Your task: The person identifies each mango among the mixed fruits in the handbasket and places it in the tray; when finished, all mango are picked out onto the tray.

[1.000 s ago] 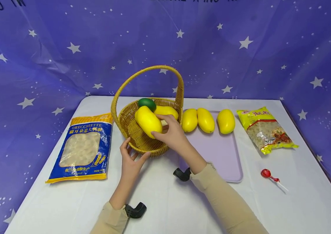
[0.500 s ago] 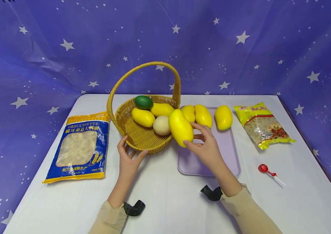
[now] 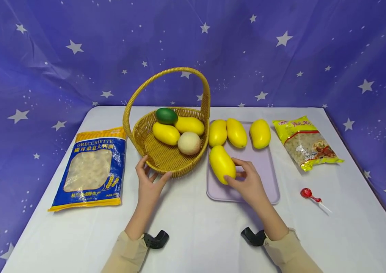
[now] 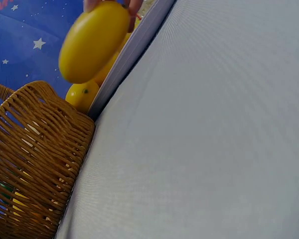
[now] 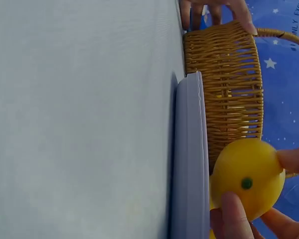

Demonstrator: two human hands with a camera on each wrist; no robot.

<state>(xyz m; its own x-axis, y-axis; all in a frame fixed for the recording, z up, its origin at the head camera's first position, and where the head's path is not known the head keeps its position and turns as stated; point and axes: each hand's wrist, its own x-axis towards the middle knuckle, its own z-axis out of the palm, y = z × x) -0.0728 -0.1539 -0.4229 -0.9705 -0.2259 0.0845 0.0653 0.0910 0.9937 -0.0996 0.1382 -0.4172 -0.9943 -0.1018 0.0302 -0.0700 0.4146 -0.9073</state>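
A smooth yellow mango (image 3: pixel 222 165) is pinched between the thumb and fingers of my right hand (image 3: pixel 247 178). It is over the left part of the lilac tray (image 3: pixel 247 193), where three more mangoes (image 3: pixel 236 133) lie along the far side. A green spot marks its end in the right wrist view. My left hand (image 3: pixel 150 185) holds the near rim of the wicker basket (image 3: pixel 176 172), thumb and fingers spread along it. Inside the basket are two yellow mangoes (image 3: pixel 166 134), a dark green oval fruit (image 3: pixel 166 116) and a pale round fruit (image 3: pixel 189 143) with a pinkish side.
The basket's tall arched handle (image 3: pixel 165 74) rises over it. A blue and orange pasta bag (image 3: pixel 88 170) lies at the left. To the right are a yellow food packet (image 3: pixel 307 144) and a red lollipop (image 3: pixel 310 194). A purple starry cloth (image 3: pixel 193 45) hangs behind the table.
My right hand has carried the mango out of the basket, rightward and toward me over the tray. The pale round fruit has come into full view. My left hand stays at the basket's rim.
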